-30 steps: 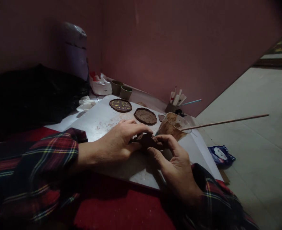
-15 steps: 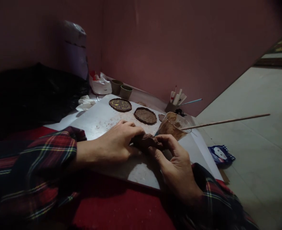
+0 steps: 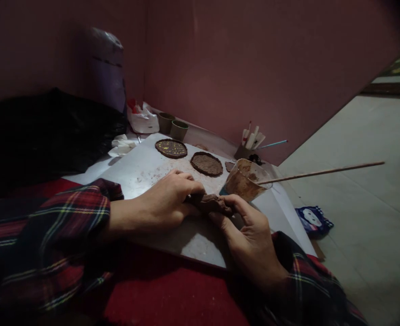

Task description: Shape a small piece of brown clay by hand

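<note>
Dim pink-walled corner, pale board [image 3: 145,170] on the bench: both hands' fingers [image 3: 189,183] close around a brown clay lump [image 3: 211,202]; even, gentle squeezing should shape it best.

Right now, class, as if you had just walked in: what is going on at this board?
A person in a plaid shirt grips a lump of brown clay between the left hand and right hand, over a pale board. Two flat patterned clay discs lie further back on it. Beside them stands a clay-smeared cup with a long stick in it.
</note>
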`<state>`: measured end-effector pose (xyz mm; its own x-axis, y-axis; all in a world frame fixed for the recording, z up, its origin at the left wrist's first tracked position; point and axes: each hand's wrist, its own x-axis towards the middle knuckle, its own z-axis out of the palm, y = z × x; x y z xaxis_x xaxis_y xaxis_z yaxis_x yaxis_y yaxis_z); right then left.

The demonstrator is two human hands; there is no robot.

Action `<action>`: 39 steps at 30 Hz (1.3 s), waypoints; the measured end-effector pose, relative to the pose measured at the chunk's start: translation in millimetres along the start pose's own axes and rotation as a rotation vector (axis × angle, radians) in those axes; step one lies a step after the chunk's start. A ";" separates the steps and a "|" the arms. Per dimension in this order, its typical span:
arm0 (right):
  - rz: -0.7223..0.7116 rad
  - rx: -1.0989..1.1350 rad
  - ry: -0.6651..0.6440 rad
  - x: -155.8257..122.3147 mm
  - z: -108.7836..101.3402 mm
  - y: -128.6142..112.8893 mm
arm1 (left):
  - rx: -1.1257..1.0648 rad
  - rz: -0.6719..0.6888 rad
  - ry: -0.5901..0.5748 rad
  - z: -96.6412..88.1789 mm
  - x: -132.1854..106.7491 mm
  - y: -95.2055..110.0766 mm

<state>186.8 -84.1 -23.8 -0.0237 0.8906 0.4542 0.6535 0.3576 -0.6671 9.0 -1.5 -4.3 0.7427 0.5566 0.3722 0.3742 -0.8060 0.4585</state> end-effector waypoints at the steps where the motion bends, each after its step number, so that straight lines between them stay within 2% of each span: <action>1: -0.014 -0.004 -0.003 -0.3 0.1 0.1 | -0.007 0.012 0.010 -0.1 -0.4 -0.2; 5: -0.045 0.005 0.007 0.9 0.3 -0.4 | -0.014 0.034 0.043 -0.9 -1.1 0.2; 10: -0.049 0.045 0.133 2.9 -0.6 -1.0 | -0.049 0.054 0.152 -1.6 1.7 2.8; 13: -0.008 0.077 0.095 2.8 -0.3 -2.0 | -0.073 0.028 0.203 -0.7 2.5 2.6; 16: 0.024 0.058 -0.011 2.8 0.5 -2.9 | -0.050 0.040 0.179 0.9 1.4 0.1; 18: 0.032 0.033 -0.034 2.8 0.6 -3.0 | -0.046 0.064 0.157 2.0 0.6 -1.9; 24: -0.013 0.011 0.044 2.7 -0.3 -2.1 | -0.113 0.099 0.148 3.8 0.6 -5.0; 27: -0.029 0.023 0.040 2.3 -0.2 -2.2 | -0.112 0.097 0.127 3.6 0.4 -4.4; 34: 0.003 0.013 0.070 1.4 -1.1 -4.1 | -0.025 -0.021 0.077 1.5 -0.4 0.8; 37: 0.019 0.018 0.063 1.5 -1.3 -4.7 | -0.033 -0.013 0.104 -0.4 -0.3 4.0; 39: 0.019 0.040 0.070 1.3 -1.4 -4.8 | -0.066 0.006 0.164 -1.6 -0.6 5.6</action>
<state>184.7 -85.1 -19.2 0.0426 0.8762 0.4801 0.6227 0.3525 -0.6985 9.8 -6.0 -0.7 0.6421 0.5816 0.4995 0.3285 -0.7974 0.5062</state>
